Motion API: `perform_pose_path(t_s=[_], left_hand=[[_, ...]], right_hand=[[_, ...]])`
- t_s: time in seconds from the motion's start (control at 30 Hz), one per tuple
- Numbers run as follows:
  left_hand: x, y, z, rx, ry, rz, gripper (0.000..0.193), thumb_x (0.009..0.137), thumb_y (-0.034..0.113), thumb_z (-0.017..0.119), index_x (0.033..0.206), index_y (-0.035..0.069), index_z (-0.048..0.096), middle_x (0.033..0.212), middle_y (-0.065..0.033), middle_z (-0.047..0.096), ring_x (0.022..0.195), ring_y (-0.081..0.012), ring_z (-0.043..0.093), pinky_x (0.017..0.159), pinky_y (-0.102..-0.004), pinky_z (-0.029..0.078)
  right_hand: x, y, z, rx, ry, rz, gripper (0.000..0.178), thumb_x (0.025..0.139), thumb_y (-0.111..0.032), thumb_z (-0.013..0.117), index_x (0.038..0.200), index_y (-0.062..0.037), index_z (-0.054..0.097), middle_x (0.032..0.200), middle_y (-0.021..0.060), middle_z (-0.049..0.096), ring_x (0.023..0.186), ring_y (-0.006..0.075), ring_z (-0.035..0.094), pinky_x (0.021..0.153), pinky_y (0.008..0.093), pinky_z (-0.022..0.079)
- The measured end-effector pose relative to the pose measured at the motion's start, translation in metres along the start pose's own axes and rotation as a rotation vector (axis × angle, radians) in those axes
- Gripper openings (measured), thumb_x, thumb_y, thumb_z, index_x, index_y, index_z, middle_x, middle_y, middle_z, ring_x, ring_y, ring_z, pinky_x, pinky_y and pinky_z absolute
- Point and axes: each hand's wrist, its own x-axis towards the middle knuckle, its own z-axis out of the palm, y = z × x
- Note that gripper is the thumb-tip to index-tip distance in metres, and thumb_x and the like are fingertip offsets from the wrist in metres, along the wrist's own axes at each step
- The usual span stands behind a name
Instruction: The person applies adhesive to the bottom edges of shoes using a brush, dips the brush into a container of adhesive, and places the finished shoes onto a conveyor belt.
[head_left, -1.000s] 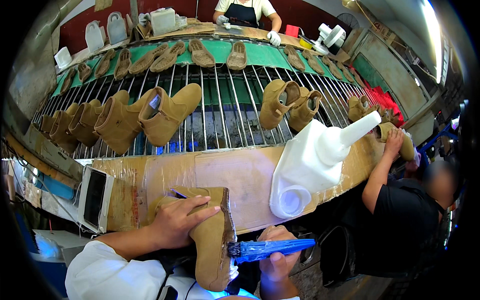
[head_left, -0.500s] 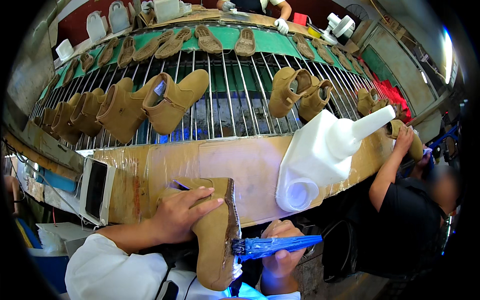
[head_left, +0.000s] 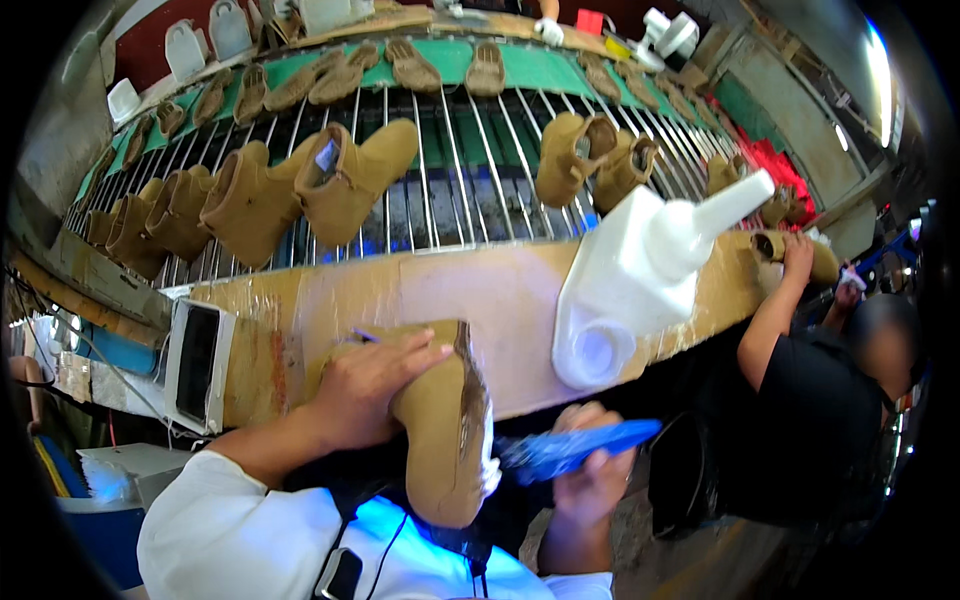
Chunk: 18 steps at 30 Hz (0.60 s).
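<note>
A tan boot (head_left: 432, 440) hangs over the bench's near edge, tipped so its sole side faces right. A dark, wet-looking band runs along that side, with a white edge beside it. My left hand (head_left: 375, 375) is closed around the boot's upper part. In my right hand (head_left: 592, 470) is a brush (head_left: 585, 447) with a blue, plastic-wrapped handle, gripped between thumb and fingers. Its dark bristle end points left at the boot's white edge, slightly blurred; whether it touches I cannot tell.
A white plastic bottle (head_left: 630, 270) with a spout and round cup stands on the cardboard-covered bench (head_left: 450, 285). Beyond, tan boots (head_left: 350, 185) stand on a metal roller rack; soles (head_left: 487, 70) line a green strip. At right, a co-worker (head_left: 810, 420) handles another boot.
The brush has come away from the boot's dark band and shifted slightly right and up. The boot has tilted and turned a little, showing more of its white edge. The view has shifted slightly.
</note>
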Motion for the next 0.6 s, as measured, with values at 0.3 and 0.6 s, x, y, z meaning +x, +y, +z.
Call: perform_pose_path(t_s=[0.3,0.6], left_hand=[[-0.017,-0.003,0.01,0.032,0.064,0.01,0.063,0.066,0.013,0.08,0.124,0.012,0.056,0.118,-0.0178,0.063,0.103,-0.0319,0.065,0.084,-0.0374,0.052],[-0.017,0.0,0.012,0.067,0.068,0.048,0.061,0.067,0.013,0.08,0.123,0.012,0.055,0.118,-0.0179,0.063,0.102,-0.0315,0.065,0.085,-0.038,0.052]], right_hand=[[0.025,-0.01,-0.061,-0.735,0.477,-0.271,0.012,0.084,-0.002,0.066,0.094,0.0047,0.062,0.091,0.0041,0.062,0.084,0.0111,0.058,0.078,0.0228,0.044],[0.075,0.013,-0.072,-1.476,-0.043,-0.407,0.02,0.073,0.002,0.072,0.092,-0.0007,0.067,0.087,0.0102,0.062,0.079,0.024,0.061,0.073,0.0292,0.047]])
